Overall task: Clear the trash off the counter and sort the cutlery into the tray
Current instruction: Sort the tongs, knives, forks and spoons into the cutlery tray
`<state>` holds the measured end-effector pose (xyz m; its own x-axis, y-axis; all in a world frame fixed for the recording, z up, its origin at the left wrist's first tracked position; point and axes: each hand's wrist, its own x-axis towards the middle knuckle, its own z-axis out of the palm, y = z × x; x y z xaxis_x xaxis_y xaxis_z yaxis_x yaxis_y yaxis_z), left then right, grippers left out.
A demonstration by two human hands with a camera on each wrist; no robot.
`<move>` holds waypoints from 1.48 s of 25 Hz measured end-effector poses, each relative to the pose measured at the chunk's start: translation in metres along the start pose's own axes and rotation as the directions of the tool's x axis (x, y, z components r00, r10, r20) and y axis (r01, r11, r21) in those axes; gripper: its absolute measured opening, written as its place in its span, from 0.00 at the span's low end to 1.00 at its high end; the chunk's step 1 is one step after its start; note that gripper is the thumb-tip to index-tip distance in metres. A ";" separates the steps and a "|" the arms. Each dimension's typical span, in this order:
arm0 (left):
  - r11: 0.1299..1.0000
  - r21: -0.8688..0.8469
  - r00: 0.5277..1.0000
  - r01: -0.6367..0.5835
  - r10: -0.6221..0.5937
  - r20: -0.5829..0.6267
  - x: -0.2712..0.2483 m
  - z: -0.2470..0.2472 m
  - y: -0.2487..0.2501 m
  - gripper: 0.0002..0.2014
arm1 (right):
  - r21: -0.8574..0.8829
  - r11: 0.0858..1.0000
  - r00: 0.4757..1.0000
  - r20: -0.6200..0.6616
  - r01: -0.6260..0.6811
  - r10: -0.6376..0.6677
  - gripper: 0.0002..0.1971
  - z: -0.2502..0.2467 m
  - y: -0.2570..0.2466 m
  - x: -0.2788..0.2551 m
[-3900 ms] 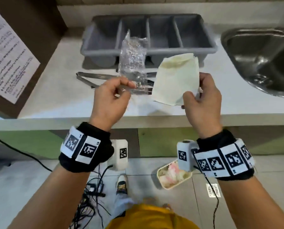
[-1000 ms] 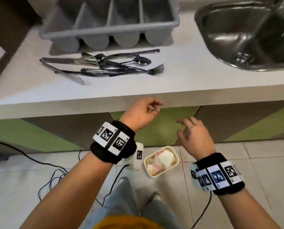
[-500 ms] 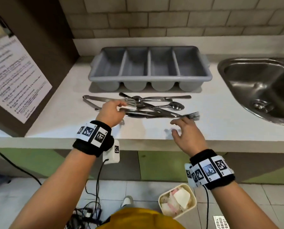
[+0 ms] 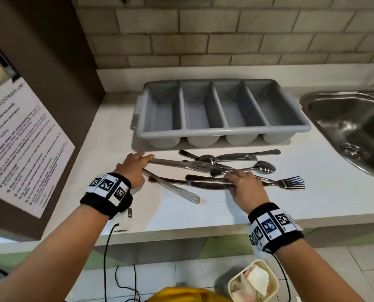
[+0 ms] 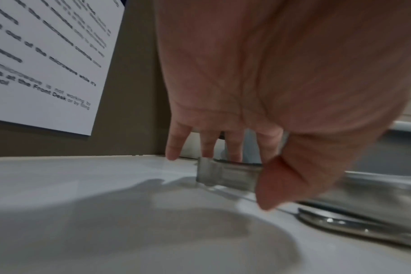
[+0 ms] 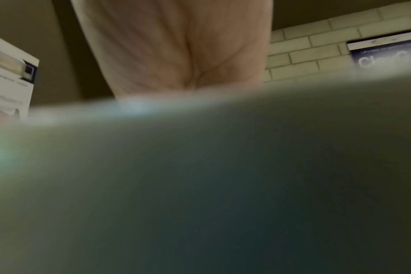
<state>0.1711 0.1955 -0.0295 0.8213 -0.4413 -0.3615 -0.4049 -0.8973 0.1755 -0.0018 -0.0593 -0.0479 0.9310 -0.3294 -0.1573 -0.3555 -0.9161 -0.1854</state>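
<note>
A pile of steel cutlery lies on the white counter (image 4: 203,210) in front of an empty grey four-slot tray (image 4: 223,132). My left hand (image 4: 142,162) pinches the hinge end of the tongs (image 4: 177,165). In the left wrist view the thumb (image 5: 277,185) is in front of the tongs (image 5: 221,172) and the fingers are behind them. My right hand (image 4: 240,180) curls over the handle of a fork (image 4: 290,183), which lies across a knife (image 4: 203,184). Spoons (image 4: 262,167) lie beyond. The counter edge (image 6: 223,185) blocks most of the right wrist view.
A steel sink (image 4: 351,131) is set into the counter at the right. A brown panel with a printed notice (image 4: 18,138) stands at the left. On the floor below, a small beige bin (image 4: 253,282) holds wrappers and paper, and black cables (image 4: 107,258) hang near it.
The plastic wrapper and the paper left my hands and lie in the floor bin. Both hands rose to the counter; the left slid to the tongs' end and the right closed on the fork handle.
</note>
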 end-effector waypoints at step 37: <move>0.783 -0.608 0.935 -0.135 -0.103 -0.340 -0.014 -0.061 0.044 0.21 | 0.005 1.000 0.979 -0.202 -0.012 0.013 0.10 -0.041 0.009 -0.018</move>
<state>0.1662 0.1621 0.0390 0.9462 -0.3206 -0.0446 -0.1834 -0.6443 0.7425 -0.0178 -0.0708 -0.0069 0.9241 -0.3802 0.0393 -0.3668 -0.9110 -0.1887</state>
